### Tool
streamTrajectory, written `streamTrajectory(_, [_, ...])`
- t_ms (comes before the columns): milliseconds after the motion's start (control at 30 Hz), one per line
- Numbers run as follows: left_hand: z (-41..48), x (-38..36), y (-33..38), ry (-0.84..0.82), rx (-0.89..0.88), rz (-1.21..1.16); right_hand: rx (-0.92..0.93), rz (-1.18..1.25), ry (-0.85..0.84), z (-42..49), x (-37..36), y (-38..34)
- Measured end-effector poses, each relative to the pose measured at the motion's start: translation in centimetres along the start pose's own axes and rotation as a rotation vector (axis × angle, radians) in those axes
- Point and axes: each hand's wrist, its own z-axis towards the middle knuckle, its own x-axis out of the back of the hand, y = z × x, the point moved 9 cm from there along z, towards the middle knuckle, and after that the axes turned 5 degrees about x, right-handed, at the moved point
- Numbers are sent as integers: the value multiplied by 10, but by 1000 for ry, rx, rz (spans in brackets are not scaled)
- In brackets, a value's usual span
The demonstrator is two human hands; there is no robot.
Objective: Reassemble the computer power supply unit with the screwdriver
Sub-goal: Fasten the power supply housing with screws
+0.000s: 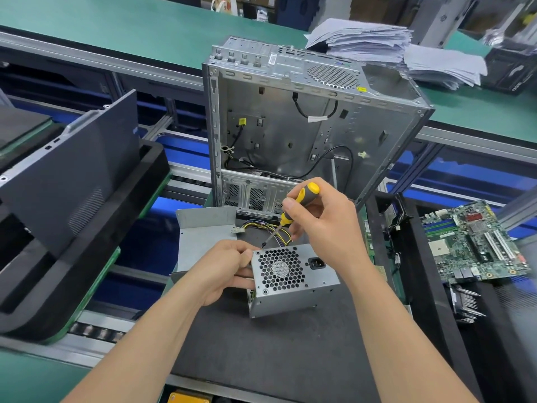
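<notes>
The grey power supply unit [293,282] stands on the black mat, its honeycomb fan grille and power socket facing up toward me. My left hand [225,269] grips its left side, fingers curled round the upper left corner. My right hand [322,225] holds the yellow and black screwdriver [293,209]. The shaft slants down and left, and its tip sits at the unit's upper left corner by my left fingertips. A bundle of yellow and black wires [270,229] trails from behind the unit.
An open, empty grey computer case [305,135] stands upright just behind the unit. A bent grey metal cover [203,237] lies to the left. A green motherboard [476,242] rests at the right, a black side panel [72,181] at the left, paper stacks [377,39] behind.
</notes>
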Motion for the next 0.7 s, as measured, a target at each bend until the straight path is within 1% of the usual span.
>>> streamTrajectory(367, [4,1,-2,44,36,53,3,7,-10,0,-3,1])
streamTrajectory(700, [4,1,-1,73,46,75,18,-51,-74,2,-12,4])
